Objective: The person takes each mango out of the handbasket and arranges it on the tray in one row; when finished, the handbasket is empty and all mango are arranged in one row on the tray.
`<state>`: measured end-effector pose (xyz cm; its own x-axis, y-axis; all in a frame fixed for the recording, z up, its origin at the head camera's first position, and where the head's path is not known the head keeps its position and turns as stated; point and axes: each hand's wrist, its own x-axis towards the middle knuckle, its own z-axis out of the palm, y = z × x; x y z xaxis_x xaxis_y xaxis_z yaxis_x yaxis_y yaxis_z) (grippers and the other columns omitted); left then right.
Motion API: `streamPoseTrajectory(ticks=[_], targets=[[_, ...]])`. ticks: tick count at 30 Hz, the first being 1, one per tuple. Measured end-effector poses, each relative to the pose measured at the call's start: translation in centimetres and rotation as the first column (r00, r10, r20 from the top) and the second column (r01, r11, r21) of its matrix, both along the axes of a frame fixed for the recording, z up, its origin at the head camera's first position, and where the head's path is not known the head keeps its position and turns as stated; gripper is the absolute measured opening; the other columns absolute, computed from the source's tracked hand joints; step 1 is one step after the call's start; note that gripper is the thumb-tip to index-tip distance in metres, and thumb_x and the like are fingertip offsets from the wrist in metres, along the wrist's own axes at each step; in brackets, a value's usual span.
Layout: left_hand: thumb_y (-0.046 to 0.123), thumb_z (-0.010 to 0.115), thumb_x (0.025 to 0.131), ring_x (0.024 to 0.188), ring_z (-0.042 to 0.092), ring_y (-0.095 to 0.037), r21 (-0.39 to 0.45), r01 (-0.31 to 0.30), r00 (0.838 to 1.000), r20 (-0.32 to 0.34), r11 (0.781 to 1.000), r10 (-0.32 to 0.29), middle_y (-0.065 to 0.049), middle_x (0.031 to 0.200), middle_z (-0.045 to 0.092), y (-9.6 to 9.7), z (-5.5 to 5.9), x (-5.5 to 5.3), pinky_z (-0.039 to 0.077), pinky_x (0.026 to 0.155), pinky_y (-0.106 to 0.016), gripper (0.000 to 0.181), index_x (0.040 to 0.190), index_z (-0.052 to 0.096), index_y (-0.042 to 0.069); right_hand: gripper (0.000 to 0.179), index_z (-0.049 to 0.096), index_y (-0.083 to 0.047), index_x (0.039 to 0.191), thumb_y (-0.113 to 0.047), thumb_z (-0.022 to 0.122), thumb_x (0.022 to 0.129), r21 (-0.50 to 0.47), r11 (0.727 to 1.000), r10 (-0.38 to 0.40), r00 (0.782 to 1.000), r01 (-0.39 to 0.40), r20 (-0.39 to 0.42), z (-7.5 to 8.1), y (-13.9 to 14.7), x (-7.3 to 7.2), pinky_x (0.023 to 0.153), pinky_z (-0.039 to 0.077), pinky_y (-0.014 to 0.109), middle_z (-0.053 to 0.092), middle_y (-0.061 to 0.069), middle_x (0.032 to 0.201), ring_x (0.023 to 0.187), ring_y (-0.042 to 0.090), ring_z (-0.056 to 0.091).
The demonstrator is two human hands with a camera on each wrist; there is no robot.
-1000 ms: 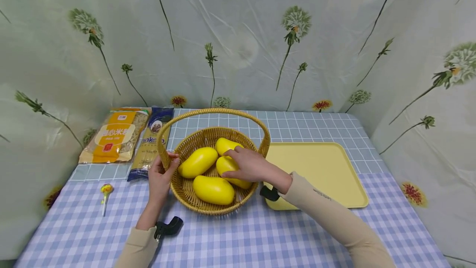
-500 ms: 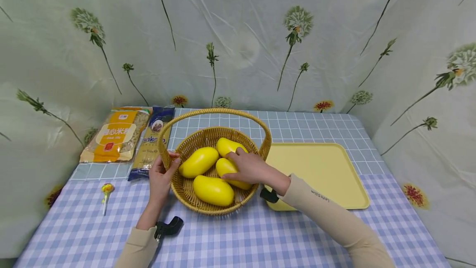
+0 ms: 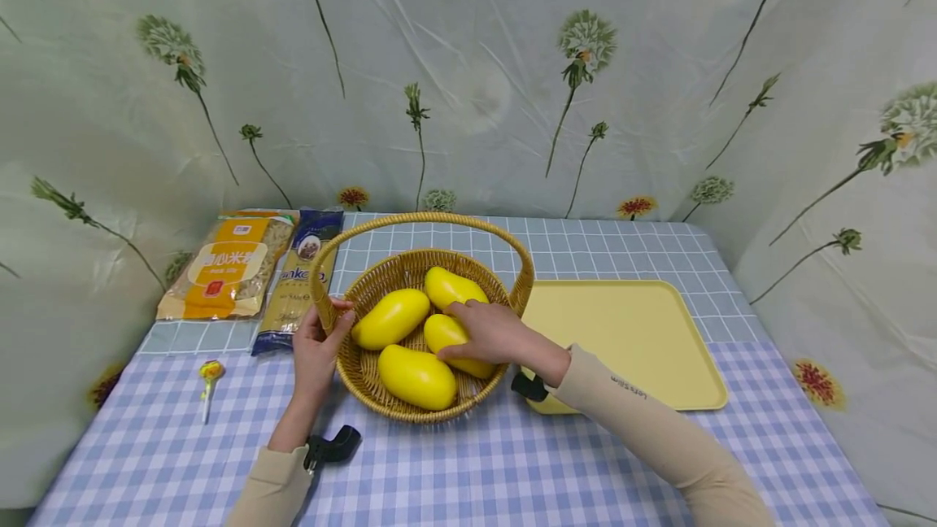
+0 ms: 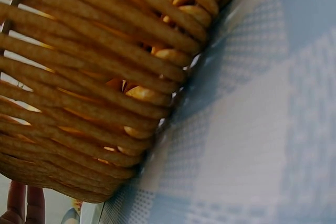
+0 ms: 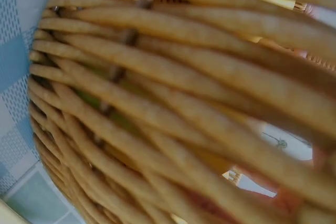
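A woven basket [image 3: 369, 402] with a tall arched handle stands in the middle of the table, with several yellow mangoes inside. My left hand [image 3: 315, 360] grips the basket where the handle meets its left rim; its fingers [image 4: 35, 205] show beyond the weave in the left wrist view. Reaching in over the right rim, my right hand [image 3: 498, 333] holds the right-hand mango [image 3: 445, 335], its thumb on the near side and fingers on the far side. Another mango [image 3: 452, 287] lies just behind those fingers. The basket wall [image 5: 184, 77] hides most of the right hand in the right wrist view.
A yellow tray [image 3: 622, 340] lies right of the basket, partly under my right forearm. At the back left lie an orange-labelled food bag [image 3: 227, 267] and a blue-and-gold packet [image 3: 296, 283]. A lollipop [image 3: 210, 376] rests on the checked cloth at left.
Inside the basket, the far mango has shifted slightly away and the near one slightly left and toward me. My right hand has barely moved; my left hand keeps its place.
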<state>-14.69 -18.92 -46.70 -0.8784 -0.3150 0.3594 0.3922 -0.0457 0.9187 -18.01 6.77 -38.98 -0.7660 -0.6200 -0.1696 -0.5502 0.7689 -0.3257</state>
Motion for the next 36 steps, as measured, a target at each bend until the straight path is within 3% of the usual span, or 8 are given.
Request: streamPoseTrajectory(ticks=[13, 23, 30, 36], targets=[[-0.007, 0.061, 0.088, 0.094, 0.059, -0.016, 0.002, -0.001, 1.000, 0.005, 1.000, 0.001, -0.002, 0.097, 0.065, -0.2, 0.0, 0.1, 0.047, 0.081, -0.021, 0.020, 0.106, 0.055, -0.014, 0.064, 0.051, -0.014, 0.131, -0.054, 0.064, 0.084, 0.018, 1.000, 0.006, 1.000, -0.006, -0.009, -0.2, -0.1, -0.1, 0.065, 0.045, 0.036, 0.065, 0.002, 0.106, 0.082, 0.016, 0.059], [-0.006, 0.061, 0.089, 0.096, 0.059, -0.016, 0.001, -0.009, 1.000, 0.014, 1.000, 0.009, -0.001, 0.097, 0.065, -0.2, 0.0, 0.2, 0.046, 0.082, -0.021, 0.021, 0.106, 0.054, -0.014, 0.068, 0.046, -0.012, 0.135, -0.054, 0.064, 0.084, -0.114, 0.993, -0.028, 1.000, 0.028, 0.002, 0.3, 0.2, 0.3, 0.067, 0.045, 0.030, 0.063, 0.001, 0.107, 0.081, 0.013, 0.057], [-0.005, 0.061, 0.089, 0.096, 0.059, -0.015, -0.003, -0.006, 1.000, 0.021, 1.000, 0.006, 0.001, 0.098, 0.066, 0.0, 0.1, 0.2, 0.046, 0.082, -0.021, 0.022, 0.107, 0.054, -0.015, 0.069, 0.046, -0.013, 0.135, -0.055, 0.065, 0.083, -0.280, 0.957, -0.072, 0.997, 0.072, 0.010, 0.8, 0.9, 1.2, 0.067, 0.047, 0.028, 0.063, 0.000, 0.103, 0.081, 0.012, 0.058], [-0.004, 0.062, 0.089, 0.097, 0.059, -0.016, -0.003, -0.001, 1.000, 0.025, 1.000, 0.001, -0.001, 0.098, 0.065, 0.0, 0.1, 0.2, 0.047, 0.083, -0.022, 0.022, 0.107, 0.054, -0.014, 0.070, 0.044, -0.017, 0.135, -0.054, 0.068, 0.081, -0.432, 0.895, -0.117, 0.993, 0.112, 0.014, 0.9, 1.9, 2.0, 0.068, 0.049, 0.025, 0.062, -0.001, 0.102, 0.085, 0.010, 0.059]])
